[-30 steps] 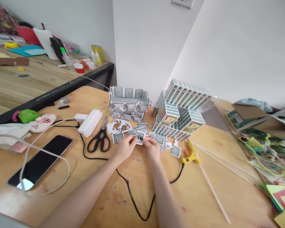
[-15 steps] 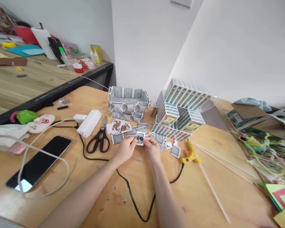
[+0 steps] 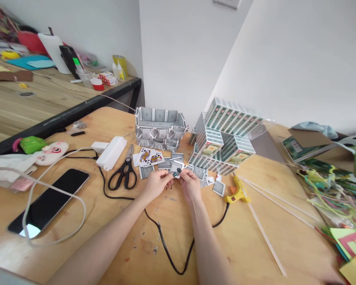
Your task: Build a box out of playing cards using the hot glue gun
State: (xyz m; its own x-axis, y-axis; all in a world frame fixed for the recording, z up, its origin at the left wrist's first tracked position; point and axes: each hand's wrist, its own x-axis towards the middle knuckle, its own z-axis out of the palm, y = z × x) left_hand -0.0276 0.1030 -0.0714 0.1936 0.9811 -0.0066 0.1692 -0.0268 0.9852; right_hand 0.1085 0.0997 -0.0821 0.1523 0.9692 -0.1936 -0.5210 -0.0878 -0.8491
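Note:
Between both hands is a small grey-patterned card (image 3: 175, 169). My left hand (image 3: 158, 183) pinches its left side and my right hand (image 3: 190, 183) its right side, both with dark-nailed thumbs on it. Loose face-down cards (image 3: 199, 173) lie just beyond the hands, and face-up playing cards (image 3: 150, 157) fan out to their left. Behind them stands an open box made of grey cards (image 3: 160, 126). Black-handled scissors (image 3: 123, 173) rest left of my left hand. A yellow glue gun (image 3: 238, 192) lies to the right of my right hand.
Stacked card packs (image 3: 219, 138) stand at the back right. A phone (image 3: 52, 200) with a white cable lies at the left, near a white power adapter (image 3: 111, 153). A black cord (image 3: 163, 241) loops across the table (image 3: 130, 253) under the forearms. Clear glue sticks (image 3: 267, 239) lie right.
The card between my hands has tilted and turned slightly, and my thumbs have shifted on it. Fingers of my left hand now show below the card. The other objects stay in place.

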